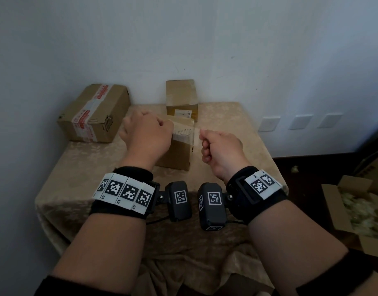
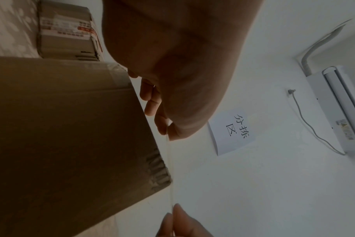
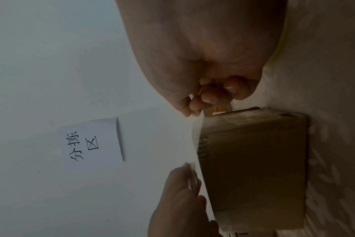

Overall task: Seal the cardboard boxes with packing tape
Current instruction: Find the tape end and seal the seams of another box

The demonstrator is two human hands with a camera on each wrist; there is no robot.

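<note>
Head view has both hands up over the small brown cardboard box (image 1: 179, 150) sitting mid-table on the beige patterned tablecloth (image 1: 226, 167), with a strip of clear packing tape (image 1: 191, 133) stretched between them. The left hand (image 1: 146, 133) is curled into a fist and pinches one end, the right hand (image 1: 221, 148) is curled too and pinches the other end between thumb and forefinger. From the left wrist view the tape shows edge-on as a thin line hovering just off the box's top edge, so I'd say it isn't stuck down yet.

So the step looks like: strip is pulled taut, about to be laid. Next move probably calls for lowering both ends together, keeping it tight so it doesn't wrinkle, then pressing it flat over the seam.

The tape's long axis runs left to right across the person, over the box top, flat face pointing down at the cardboard.

Behind are a bigger brown box with red-and-white printed tape (image 1: 94, 114) at the left and a tall narrow brown box (image 1: 181, 97) against the wall.
</note>
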